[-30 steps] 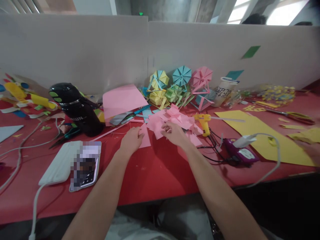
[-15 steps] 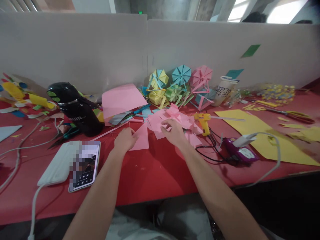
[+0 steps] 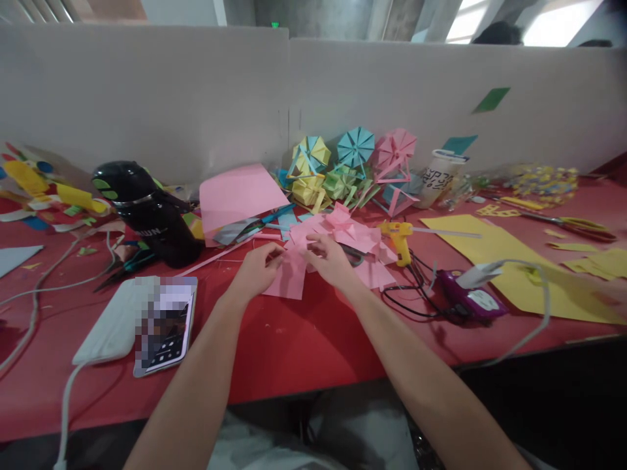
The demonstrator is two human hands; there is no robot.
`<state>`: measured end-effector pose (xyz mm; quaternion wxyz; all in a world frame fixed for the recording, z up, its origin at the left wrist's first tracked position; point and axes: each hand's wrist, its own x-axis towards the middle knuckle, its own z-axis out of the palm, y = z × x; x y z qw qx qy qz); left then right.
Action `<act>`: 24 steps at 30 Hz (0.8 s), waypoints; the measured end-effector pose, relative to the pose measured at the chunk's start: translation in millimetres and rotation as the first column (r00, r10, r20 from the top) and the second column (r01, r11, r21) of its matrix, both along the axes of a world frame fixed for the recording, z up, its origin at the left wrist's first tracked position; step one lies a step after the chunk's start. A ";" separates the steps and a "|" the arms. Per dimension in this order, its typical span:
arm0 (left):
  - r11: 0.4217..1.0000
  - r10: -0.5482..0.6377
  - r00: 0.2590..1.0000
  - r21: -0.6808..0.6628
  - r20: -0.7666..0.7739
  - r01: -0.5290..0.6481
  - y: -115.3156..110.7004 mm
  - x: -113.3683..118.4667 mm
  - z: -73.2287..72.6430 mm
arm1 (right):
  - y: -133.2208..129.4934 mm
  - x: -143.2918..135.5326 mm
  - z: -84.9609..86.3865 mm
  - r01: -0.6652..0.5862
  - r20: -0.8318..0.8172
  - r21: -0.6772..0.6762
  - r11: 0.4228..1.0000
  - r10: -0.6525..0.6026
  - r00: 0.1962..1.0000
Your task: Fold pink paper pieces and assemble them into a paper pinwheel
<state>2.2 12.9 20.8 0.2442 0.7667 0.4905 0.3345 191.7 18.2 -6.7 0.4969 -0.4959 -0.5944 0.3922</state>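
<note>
A pink paper sheet (image 3: 290, 279) lies low over the red table, just in front of a pile of pink paper pieces (image 3: 365, 236). My left hand (image 3: 259, 267) is closed at its upper left edge, thumb and fingers pinching it. On the other side, my right hand (image 3: 329, 260) has its fingers curled in at the sheet's upper right edge, pinching there; its fingertips partly cover the contact. Behind the pile stand several folded paper ornaments, among them a blue one (image 3: 356, 147) and a pink one (image 3: 396, 149).
To the right are a yellow glue gun (image 3: 400, 240), a purple power socket (image 3: 473, 294), yellow paper (image 3: 519, 274) and scissors (image 3: 573, 225). On the left stand a black bottle (image 3: 151, 219), a phone (image 3: 171, 333) and a white power bank (image 3: 110, 320). A cup (image 3: 441, 177) stands by the partition.
My left hand has moved right, bringing the pink sheet with it. My right hand has shifted slightly left, so the two hands are closer together.
</note>
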 end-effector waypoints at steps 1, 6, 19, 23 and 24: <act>1.000 -0.005 1.000 0.004 -0.001 0.005 -0.6 0.8 0.6 | 0.3 -0.4 -0.1 -0.003 -0.029 -0.007 1.000 0.003 1.000; 1.000 0.018 0.999 0.016 -0.043 -0.018 -2.8 2.0 0.8 | -0.2 0.3 4.3 -0.057 -0.076 0.053 0.997 0.061 0.995; 0.999 -0.026 1.000 -0.037 -0.005 0.026 -0.3 -1.6 -3.2 | -0.6 10.0 17.1 0.189 -0.053 0.163 0.968 -0.183 0.982; 0.998 -0.027 1.000 -0.060 0.002 0.027 -1.2 1.1 -4.8 | 2.2 13.1 16.9 0.222 -0.056 0.168 0.960 -0.216 0.975; 0.997 -0.026 1.000 -0.066 0.005 0.027 -1.5 1.6 -4.8 | 2.9 13.6 16.8 0.232 -0.050 0.173 0.957 -0.227 0.973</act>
